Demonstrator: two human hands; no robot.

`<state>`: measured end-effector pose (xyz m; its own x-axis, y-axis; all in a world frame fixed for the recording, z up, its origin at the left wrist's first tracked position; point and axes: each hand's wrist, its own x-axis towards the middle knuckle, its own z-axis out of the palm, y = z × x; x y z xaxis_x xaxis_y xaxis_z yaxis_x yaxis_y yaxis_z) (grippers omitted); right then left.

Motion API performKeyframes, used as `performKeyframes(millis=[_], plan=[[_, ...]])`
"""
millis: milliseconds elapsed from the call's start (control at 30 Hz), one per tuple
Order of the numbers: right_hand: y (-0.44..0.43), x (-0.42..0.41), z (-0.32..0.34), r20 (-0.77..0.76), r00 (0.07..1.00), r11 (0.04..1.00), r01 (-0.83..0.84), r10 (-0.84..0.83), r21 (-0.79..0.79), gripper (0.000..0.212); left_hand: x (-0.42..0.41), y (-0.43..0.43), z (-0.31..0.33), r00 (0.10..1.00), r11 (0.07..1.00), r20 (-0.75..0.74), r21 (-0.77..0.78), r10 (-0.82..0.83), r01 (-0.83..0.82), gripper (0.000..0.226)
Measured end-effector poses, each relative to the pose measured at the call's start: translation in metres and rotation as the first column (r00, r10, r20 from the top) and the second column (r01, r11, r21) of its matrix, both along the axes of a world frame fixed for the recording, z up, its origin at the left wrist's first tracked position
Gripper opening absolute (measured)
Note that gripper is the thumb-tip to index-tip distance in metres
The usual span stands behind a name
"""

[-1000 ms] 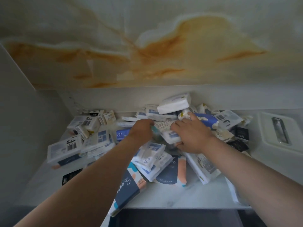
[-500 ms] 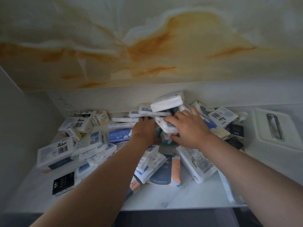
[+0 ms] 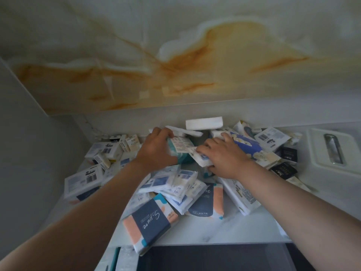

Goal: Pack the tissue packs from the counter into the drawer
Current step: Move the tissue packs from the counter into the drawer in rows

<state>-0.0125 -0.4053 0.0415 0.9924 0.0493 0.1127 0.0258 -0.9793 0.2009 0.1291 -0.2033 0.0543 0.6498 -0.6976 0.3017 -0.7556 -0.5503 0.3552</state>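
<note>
A heap of several tissue packs covers the white marble counter (image 3: 224,229). My left hand (image 3: 156,149) grips a teal and white pack (image 3: 180,148) in the middle of the heap. My right hand (image 3: 222,157) holds a white pack with blue print (image 3: 201,159) right beside it, fingers curled over it. A navy and peach pack (image 3: 150,220) lies at the counter's front edge, partly overhanging. Below the edge is the dark open drawer (image 3: 214,259); a teal pack edge (image 3: 115,259) shows at its left.
A white tissue box lid with a slot (image 3: 334,149) sits at the right of the counter. Black small packs (image 3: 283,170) lie beside it. A grey wall (image 3: 29,143) bounds the left; a marbled backsplash (image 3: 175,55) rises behind.
Both hands have risen slightly with their packs from the heap's middle. The view has shifted so the navy and peach pack at the front edge and the drawer below show more.
</note>
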Motion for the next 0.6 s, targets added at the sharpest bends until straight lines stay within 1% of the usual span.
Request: performKeyframes(millis=[100,167,233,333,467,533,600], plan=[[0.015,0.0,0.006,-0.087,0.995,0.997,0.05,-0.045,0.058,0.078,-0.013,0.026,0.011,0.998,0.999,-0.064,-0.043,0.012,-0.014,0.071],[0.03,-0.001,0.013,-0.114,0.991,0.986,0.086,-0.069,0.146,0.095,-0.024,0.043,0.018,0.996,0.993,-0.091,-0.113,0.009,-0.019,0.069],[0.05,-0.003,0.02,-0.113,0.991,0.963,0.102,-0.075,0.249,0.107,-0.034,0.061,0.024,0.996,0.988,-0.085,-0.149,0.025,-0.038,0.066],[0.084,-0.009,0.029,-0.076,0.997,0.93,0.048,-0.021,0.364,0.108,-0.047,0.089,0.038,0.993,0.976,-0.103,-0.204,0.061,-0.081,0.065],[0.126,-0.02,0.034,-0.052,0.999,0.848,0.02,0.009,0.529,0.108,-0.064,0.126,0.059,0.965,0.932,-0.237,-0.313,0.111,-0.184,0.059],[0.144,-0.024,0.036,0.019,1.0,0.834,-0.013,0.003,0.551,0.108,-0.073,0.147,0.064,0.924,0.907,-0.37,-0.35,0.098,-0.236,0.054],[0.162,-0.03,0.038,0.12,0.992,0.805,-0.092,0.026,0.587,0.099,-0.086,0.167,0.065,0.846,0.885,-0.526,-0.352,0.082,-0.305,0.052]])
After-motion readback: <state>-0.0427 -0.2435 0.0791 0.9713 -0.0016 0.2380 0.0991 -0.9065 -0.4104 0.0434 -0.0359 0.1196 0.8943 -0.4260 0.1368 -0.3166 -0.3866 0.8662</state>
